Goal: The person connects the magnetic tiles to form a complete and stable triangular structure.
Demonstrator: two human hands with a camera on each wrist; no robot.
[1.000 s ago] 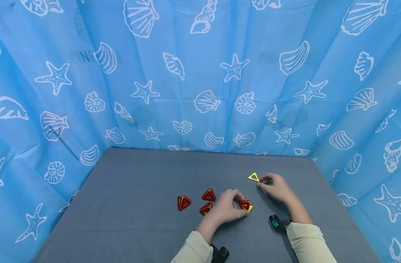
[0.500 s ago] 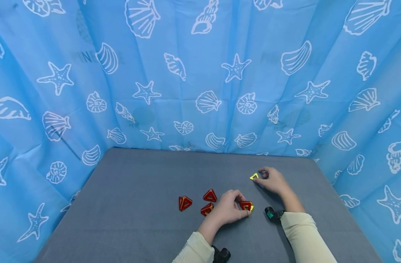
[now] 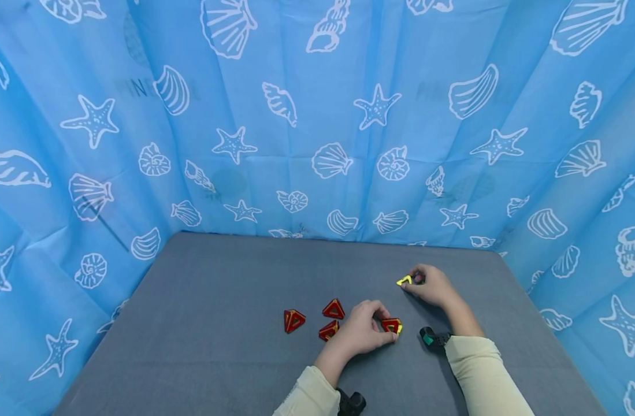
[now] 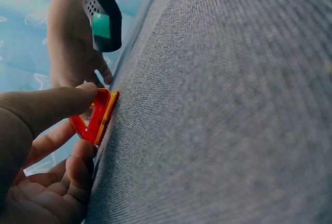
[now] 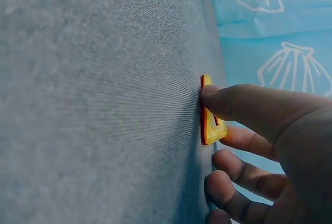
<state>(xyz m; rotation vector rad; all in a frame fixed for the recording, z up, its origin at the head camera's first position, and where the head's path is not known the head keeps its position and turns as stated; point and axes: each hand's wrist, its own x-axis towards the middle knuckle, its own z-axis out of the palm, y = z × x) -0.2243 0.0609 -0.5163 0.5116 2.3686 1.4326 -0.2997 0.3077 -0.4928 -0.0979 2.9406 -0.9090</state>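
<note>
My left hand (image 3: 356,329) pinches a red-and-yellow triangular piece (image 3: 392,325) between thumb and fingers at the tabletop. In the left wrist view this triangular piece (image 4: 91,125) has a red frame with an opening and a yellow edge. Farther back and to the right, my right hand (image 3: 434,288) grips a yellow triangle with an open middle (image 3: 403,281), partly covered by the fingers. The right wrist view shows the yellow triangle (image 5: 209,133) with a red underside, close against the cloth; thumb and forefinger hold it while the other fingers curl loosely.
Left of my left hand lie several red triangular pieces with yellowish edges: one piece (image 3: 294,321) apart, a second piece (image 3: 333,309), and a third piece (image 3: 329,330) near the wrist. A grey cloth (image 3: 218,323) covers the table. Blue shell-patterned curtains (image 3: 296,144) stand behind it.
My right hand has shifted slightly back and left, its fingers now farther over the yellow triangle. The left hand and the red pieces stay in place; the view shifts slightly.
</note>
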